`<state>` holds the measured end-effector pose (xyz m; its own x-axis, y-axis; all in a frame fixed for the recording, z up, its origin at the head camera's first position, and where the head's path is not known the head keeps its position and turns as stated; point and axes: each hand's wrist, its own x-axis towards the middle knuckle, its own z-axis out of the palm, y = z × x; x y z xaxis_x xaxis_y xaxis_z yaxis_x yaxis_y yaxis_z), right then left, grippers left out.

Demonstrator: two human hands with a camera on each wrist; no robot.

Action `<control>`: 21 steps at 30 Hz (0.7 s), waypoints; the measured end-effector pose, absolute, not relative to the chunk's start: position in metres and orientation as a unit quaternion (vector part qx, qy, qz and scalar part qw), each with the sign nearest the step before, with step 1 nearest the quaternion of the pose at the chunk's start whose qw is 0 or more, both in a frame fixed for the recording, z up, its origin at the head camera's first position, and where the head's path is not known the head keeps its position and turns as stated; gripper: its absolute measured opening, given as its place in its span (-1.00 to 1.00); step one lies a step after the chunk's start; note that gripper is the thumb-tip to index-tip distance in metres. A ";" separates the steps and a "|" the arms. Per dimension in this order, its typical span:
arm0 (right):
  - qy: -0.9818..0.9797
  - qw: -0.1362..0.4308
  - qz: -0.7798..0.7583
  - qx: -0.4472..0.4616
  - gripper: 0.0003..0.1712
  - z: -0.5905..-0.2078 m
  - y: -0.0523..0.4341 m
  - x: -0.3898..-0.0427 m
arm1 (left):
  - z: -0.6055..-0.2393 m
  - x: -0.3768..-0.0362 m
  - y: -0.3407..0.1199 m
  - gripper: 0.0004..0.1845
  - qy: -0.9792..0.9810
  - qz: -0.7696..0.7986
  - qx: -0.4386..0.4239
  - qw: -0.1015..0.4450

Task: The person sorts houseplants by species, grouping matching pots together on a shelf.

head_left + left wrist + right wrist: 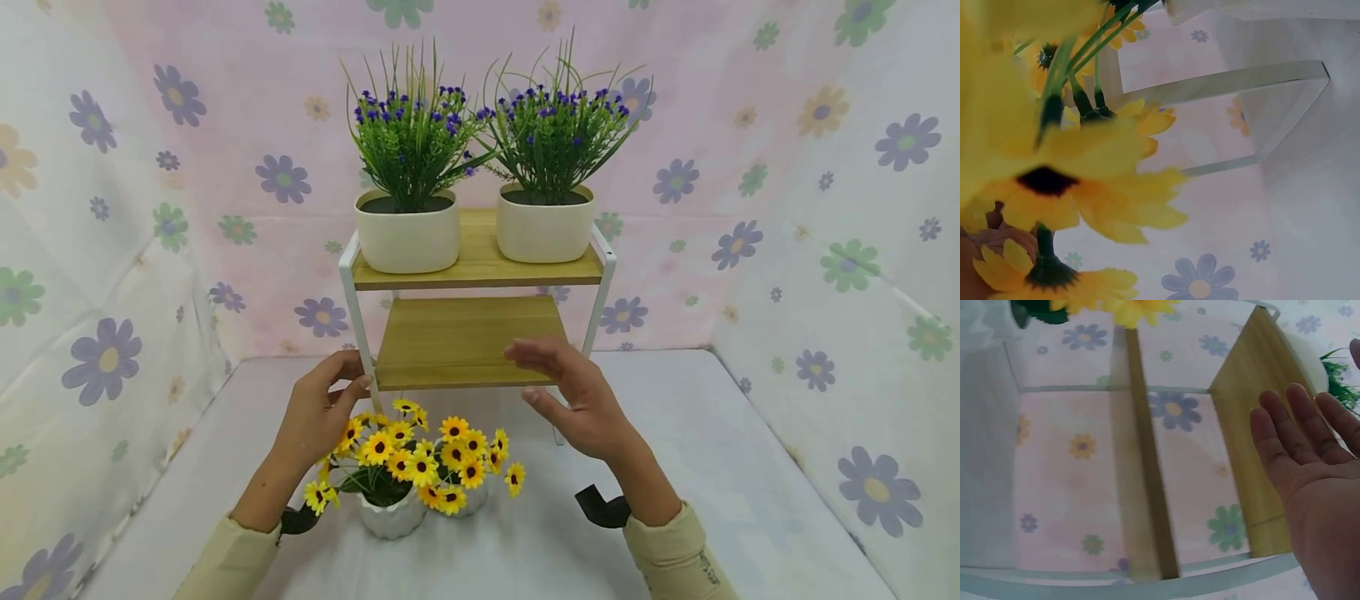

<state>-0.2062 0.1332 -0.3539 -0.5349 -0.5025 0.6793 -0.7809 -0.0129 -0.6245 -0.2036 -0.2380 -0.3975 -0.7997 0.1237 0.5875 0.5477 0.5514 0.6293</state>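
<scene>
A two-tier wooden shelf [465, 342] on a white metal frame [352, 308] stands at the back of the table. On its top board are two white pots of purple-flowered plants [408, 167] [551, 158]. Two small white pots of yellow flowers [420, 454] stand in front of it. My left hand [341, 379] hovers with loosely curled fingers above the yellow flowers [1072, 181], by the shelf's left leg, holding nothing. My right hand [551, 383] is held open, palm [1316, 462] inward, just in front of the lower board's [1250, 425] right end.
The table [712, 467] is covered in pale cloth. A floral-print cloth [840, 250] forms walls at the left, back and right. The shelf's white frame [1241, 78] shows behind the blooms in the left wrist view. Black wrist straps [600, 507] sit at both cuffs.
</scene>
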 end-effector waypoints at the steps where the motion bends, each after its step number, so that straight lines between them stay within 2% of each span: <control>1: -0.689 0.123 0.541 0.465 -0.41 -0.358 0.133 -0.208 | -0.398 -0.203 -0.238 -0.72 -0.846 -0.429 -0.199 0.247; 8: -0.690 0.066 0.539 0.478 -0.50 -0.378 0.132 -0.221 | -0.397 -0.203 -0.238 -0.73 -0.847 -0.428 -0.201 0.244; 14: -0.686 -0.024 0.520 0.508 -0.53 -0.391 0.130 -0.228 | -0.396 -0.203 -0.239 -0.73 -0.846 -0.426 -0.205 0.245; 21: -0.718 -0.123 0.474 0.494 -0.46 -0.400 0.124 -0.227 | -0.398 -0.204 -0.239 -0.72 -0.846 -0.430 -0.204 0.241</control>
<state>-0.2272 0.1245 -0.4002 -0.4812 -0.8265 0.2922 -0.5940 0.0623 -0.8021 -0.2040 -0.2390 -0.3976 -0.8000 0.1381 0.5838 0.5530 0.5472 0.6283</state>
